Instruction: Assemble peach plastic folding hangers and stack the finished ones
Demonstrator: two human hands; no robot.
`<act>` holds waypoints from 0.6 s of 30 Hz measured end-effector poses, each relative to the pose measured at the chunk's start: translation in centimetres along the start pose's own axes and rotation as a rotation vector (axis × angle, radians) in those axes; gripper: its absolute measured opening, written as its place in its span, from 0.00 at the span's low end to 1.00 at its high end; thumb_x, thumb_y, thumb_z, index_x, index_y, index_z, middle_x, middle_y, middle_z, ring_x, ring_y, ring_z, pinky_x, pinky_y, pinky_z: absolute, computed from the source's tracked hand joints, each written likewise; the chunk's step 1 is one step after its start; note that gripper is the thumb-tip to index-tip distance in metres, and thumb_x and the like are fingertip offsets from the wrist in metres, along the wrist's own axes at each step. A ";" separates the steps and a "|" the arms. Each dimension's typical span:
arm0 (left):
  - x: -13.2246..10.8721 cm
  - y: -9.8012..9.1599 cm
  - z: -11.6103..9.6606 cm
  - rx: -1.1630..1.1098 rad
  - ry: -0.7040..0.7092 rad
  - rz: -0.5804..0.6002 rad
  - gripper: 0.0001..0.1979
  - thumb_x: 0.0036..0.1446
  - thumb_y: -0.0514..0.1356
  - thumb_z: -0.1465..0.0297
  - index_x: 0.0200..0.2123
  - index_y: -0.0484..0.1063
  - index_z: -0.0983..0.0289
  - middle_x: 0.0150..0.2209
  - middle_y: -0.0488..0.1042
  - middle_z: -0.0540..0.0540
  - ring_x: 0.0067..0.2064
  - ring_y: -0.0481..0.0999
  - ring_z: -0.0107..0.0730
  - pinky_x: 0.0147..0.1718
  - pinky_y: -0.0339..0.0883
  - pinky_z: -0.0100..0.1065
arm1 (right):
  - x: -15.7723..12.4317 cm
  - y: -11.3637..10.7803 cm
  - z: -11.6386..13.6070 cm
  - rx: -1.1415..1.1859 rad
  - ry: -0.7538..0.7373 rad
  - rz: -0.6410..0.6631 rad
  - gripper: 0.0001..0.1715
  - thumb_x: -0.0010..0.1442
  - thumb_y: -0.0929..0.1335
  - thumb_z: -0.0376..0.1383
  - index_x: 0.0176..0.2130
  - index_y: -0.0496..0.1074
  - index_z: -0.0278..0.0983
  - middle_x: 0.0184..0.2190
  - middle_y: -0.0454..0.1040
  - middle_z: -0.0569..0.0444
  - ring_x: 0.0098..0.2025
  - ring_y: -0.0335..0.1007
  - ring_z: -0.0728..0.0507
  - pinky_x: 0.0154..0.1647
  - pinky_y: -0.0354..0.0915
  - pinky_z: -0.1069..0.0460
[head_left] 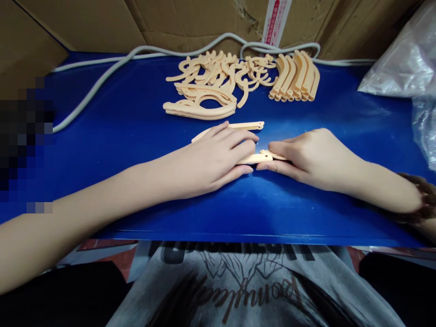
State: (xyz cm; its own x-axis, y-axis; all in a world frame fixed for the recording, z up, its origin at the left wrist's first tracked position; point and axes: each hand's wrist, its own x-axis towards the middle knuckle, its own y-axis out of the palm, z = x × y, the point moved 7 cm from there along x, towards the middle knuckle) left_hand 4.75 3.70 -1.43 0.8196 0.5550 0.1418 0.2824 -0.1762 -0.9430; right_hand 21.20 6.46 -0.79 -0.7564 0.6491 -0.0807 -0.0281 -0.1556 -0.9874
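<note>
My left hand (211, 156) lies over a peach plastic hanger arm (254, 158) on the blue table (119, 122), fingers pressed down on it. My right hand (306, 156) pinches the other end of the same piece, where a small hole shows between the two hands. A second peach arm (245, 126) lies flat just beyond my left fingers. Further back sits a loose pile of peach hooks and curved parts (214, 81), with a neat row of stacked curved arms (296, 77) to its right.
A grey-white cable (102, 75) snakes along the table's back and left. Cardboard boxes (187, 20) stand behind the table. A clear plastic bag (405, 63) rests at the right edge. A dark hair tie circles my right wrist. My lap shows below the front edge.
</note>
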 end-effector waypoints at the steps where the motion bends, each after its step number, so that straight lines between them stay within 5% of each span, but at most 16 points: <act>1: 0.0 -0.1 0.0 -0.019 -0.005 0.000 0.17 0.85 0.49 0.61 0.60 0.73 0.63 0.74 0.74 0.68 0.77 0.71 0.58 0.83 0.55 0.65 | 0.0 -0.1 0.1 0.018 -0.001 -0.003 0.48 0.81 0.45 0.66 0.31 0.68 0.41 0.20 0.67 0.52 0.24 0.54 0.45 0.33 0.44 0.46; 18: 0.3 -0.2 0.1 -0.060 -0.015 -0.046 0.19 0.85 0.46 0.62 0.58 0.75 0.62 0.71 0.77 0.64 0.75 0.73 0.52 0.84 0.52 0.63 | 0.1 -0.3 -0.4 0.081 0.076 -0.008 0.49 0.79 0.47 0.70 0.30 0.67 0.41 0.19 0.65 0.53 0.23 0.57 0.45 0.33 0.46 0.47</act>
State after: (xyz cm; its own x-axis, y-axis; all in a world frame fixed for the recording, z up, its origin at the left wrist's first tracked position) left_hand 4.94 3.98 -1.17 0.7977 0.5758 0.1794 0.3492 -0.1984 -0.9158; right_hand 21.39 6.90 -0.59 -0.7044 0.7046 -0.0859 -0.0890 -0.2077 -0.9741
